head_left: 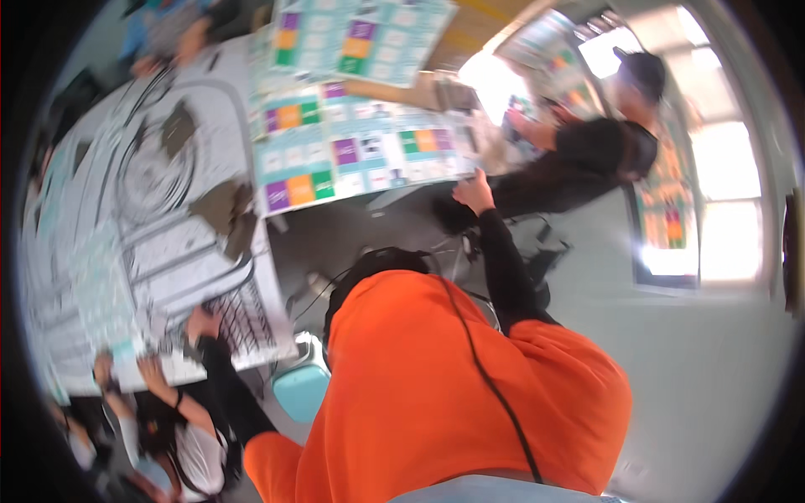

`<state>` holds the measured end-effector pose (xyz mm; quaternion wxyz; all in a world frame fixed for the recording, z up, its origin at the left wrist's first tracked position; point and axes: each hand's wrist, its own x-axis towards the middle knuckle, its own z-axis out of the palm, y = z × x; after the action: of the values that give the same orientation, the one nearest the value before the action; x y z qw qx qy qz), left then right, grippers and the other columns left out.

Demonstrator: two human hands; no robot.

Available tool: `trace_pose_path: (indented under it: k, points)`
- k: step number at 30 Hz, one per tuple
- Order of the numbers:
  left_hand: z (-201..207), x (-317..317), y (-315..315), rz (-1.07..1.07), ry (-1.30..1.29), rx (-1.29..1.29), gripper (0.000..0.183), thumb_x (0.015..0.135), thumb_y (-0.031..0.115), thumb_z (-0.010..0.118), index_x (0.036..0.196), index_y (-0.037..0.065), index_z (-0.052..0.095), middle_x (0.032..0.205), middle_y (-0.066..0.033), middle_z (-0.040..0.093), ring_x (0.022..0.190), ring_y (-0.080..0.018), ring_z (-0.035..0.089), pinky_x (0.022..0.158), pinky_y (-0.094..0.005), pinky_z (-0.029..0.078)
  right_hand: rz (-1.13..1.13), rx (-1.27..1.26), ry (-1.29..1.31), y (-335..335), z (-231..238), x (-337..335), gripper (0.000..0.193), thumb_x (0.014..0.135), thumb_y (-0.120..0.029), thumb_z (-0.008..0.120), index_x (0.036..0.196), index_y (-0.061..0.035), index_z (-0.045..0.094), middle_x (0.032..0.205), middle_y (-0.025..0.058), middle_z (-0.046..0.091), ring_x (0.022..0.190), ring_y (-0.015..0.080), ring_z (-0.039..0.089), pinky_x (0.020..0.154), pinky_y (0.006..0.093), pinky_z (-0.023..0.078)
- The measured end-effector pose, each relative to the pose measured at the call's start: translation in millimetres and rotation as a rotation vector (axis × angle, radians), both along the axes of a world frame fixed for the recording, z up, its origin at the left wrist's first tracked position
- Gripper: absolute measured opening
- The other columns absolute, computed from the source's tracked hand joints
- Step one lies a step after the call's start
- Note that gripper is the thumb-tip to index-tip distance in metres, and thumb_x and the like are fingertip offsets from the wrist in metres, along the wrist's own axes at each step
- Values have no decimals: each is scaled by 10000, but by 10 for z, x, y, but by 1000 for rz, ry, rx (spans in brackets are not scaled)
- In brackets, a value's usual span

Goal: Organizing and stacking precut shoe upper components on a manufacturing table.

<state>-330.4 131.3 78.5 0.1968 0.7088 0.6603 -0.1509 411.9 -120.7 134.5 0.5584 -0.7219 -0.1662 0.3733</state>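
My left hand is over the near right part of a large white sheet with black line drawings, beside a dark hatched patch. Blur hides its fingers, so I cannot tell whether it holds anything. At the near edge of a table with printed sheets, my right hand is raised with one finger up and another out to the left. Nothing shows in it. Just left of it lie printed sheets with purple, orange and green blocks on pale blue.
Dark brown pieces lie on the white sheet. Another person's hands rest at its near edge. A person in black stands at the right, and someone is at the far left. A turquoise stool seat is below the table.
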Motion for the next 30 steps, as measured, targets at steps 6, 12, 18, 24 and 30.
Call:
trace_pose_path:
  k: [6,12,18,24,30]
  points:
    - [-40,139,-10,-127,63,-41,638,702,353,762,1230,78,534,1184,-150,618,1140,-321,563,1003,-438,402,-279,-165,-228,118,558,-12,438,898,-79,530,1297,37,391,716,132,648,560,191,647,478,278,502]
    - [-178,148,-32,-139,45,106,512,704,289,735,1137,94,545,1135,-129,629,1133,-319,553,999,-465,380,416,-459,-231,-86,284,-764,148,867,-124,581,930,-2,636,749,89,673,641,152,669,562,276,534]
    - [-225,-297,-270,41,-253,300,411,702,246,723,1031,82,540,987,-142,621,960,-344,584,872,-473,433,677,-544,-283,34,240,-1143,201,881,-163,567,967,-4,654,761,78,688,688,156,687,636,277,554]
    - [-150,-352,-390,337,-953,399,283,807,118,677,1030,4,544,930,-83,562,869,-203,530,825,-338,441,772,-379,-204,342,306,-1220,229,872,-174,577,1004,2,641,845,87,684,729,149,673,689,302,544]
    - [740,267,-624,584,-1618,231,205,808,-15,639,909,69,483,898,-56,556,877,-169,530,862,-305,413,1009,-301,-65,949,599,-1749,357,897,-252,625,1148,-2,577,984,83,655,908,152,632,809,300,508]
